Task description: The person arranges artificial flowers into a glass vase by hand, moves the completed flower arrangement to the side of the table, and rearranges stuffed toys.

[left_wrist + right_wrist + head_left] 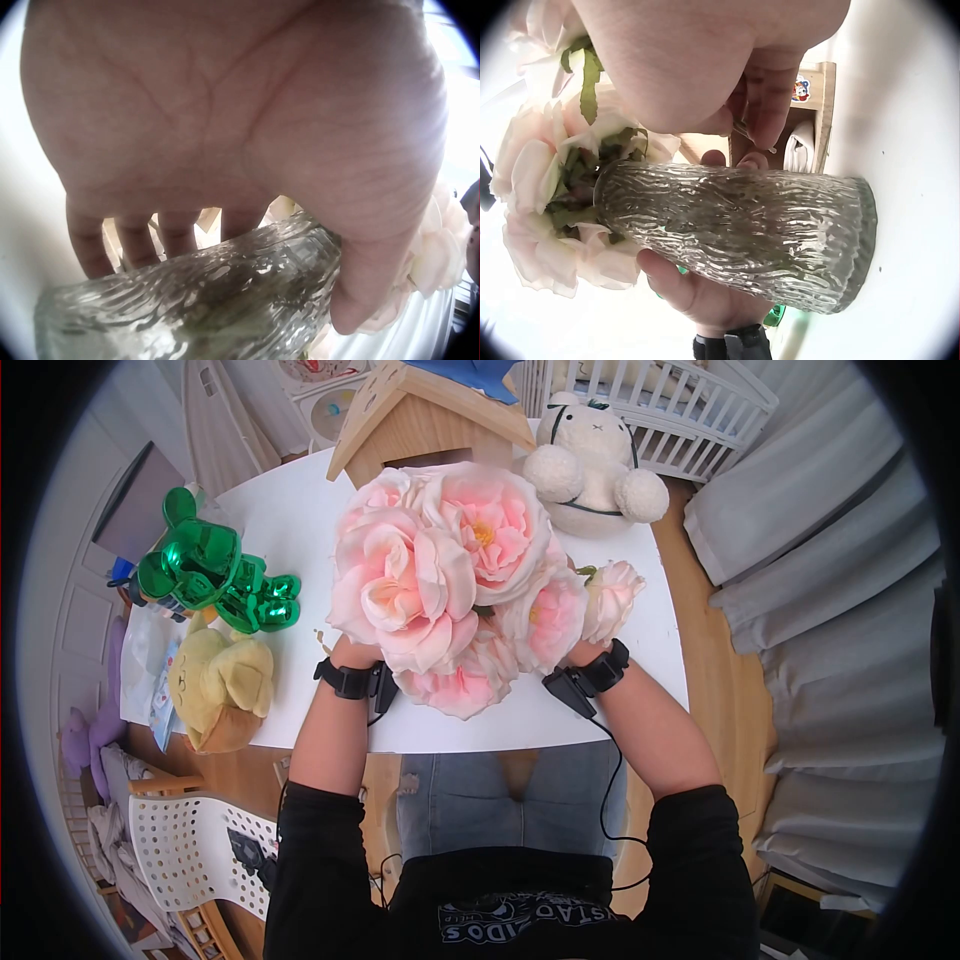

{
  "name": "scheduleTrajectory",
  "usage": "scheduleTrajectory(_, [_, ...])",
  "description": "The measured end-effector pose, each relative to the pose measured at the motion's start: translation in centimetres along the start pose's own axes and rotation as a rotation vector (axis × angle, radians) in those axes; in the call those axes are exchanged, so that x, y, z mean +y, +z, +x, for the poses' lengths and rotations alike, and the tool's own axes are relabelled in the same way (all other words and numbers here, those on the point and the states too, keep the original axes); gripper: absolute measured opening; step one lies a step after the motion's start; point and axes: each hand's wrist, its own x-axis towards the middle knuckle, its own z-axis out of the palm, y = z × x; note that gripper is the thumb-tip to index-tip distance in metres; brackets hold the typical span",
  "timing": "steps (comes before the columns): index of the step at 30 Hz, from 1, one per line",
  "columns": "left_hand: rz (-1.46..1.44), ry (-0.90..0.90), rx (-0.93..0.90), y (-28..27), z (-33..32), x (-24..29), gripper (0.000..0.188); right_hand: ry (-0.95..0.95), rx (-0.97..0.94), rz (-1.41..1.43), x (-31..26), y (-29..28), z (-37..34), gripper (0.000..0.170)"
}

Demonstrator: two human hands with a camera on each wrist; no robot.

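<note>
A ribbed clear glass vase holds a bunch of large pale pink artificial roses. My left hand grips the vase, its thumb on one side and its fingers round the other. The left wrist view shows the left palm close to the patterned glass. My right hand is beside the vase, thumb and fingers pinched together on a thin stem whose end pokes out between them. A smaller pink rose with a green stem stands out to the right of the bunch. From above, the blooms hide the vase and most of both hands.
Behind the flowers stands a wooden house on the white table, with a white plush toy to its right. At the left are a shiny green bear figure and a yellow plush toy.
</note>
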Motion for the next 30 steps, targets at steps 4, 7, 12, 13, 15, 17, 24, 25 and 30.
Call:
scheduleTrajectory(4, [-0.013, -0.005, -0.011, 0.3, 0.0, 0.5, 0.057, -0.157, -0.038, -0.347, -1.6, -1.8, -0.2, 0.057])
scheduleTrajectory(7, [-0.024, -0.009, -0.020, 0.2, 0.4, 0.5, 0.057, -0.140, 0.052, -0.100, -3.2, -2.2, -0.2, 0.057])
scheduleTrajectory(12, [-0.038, -0.017, -0.033, 0.2, 0.5, 0.8, 0.058, -0.124, 0.038, 0.037, -1.2, -1.2, -0.3, 0.055])
scheduleTrajectory(13, [-0.042, -0.019, -0.036, 0.2, 0.6, 0.9, 0.058, -0.113, 0.015, 0.082, -1.1, -1.2, -0.3, 0.054])
scheduleTrajectory(15, [-0.048, -0.021, -0.041, 0.3, 0.5, 1.1, 0.058, -0.112, 0.013, 0.078, -0.9, -1.1, -0.2, 0.053])
scheduleTrajectory(17, [-0.054, -0.024, -0.046, 0.3, 0.5, 1.3, 0.058, -0.112, 0.010, 0.075, -1.3, -1.3, -0.1, 0.051])
scheduleTrajectory(24, [-0.074, -0.032, -0.062, 0.3, 0.5, 2.0, 0.060, -0.125, 0.007, -0.002, -1.0, -0.8, 0.0, 0.048])
scheduleTrajectory(25, [-0.076, -0.033, -0.065, 0.3, 0.7, 2.0, 0.060, -0.100, -0.003, 0.050, -1.2, -0.7, 0.2, 0.047])
scheduleTrajectory(30, [-0.093, -0.040, -0.081, 0.3, 1.0, 2.2, 0.060, -0.185, 0.045, -0.189, -2.0, -1.4, 0.0, 0.046])
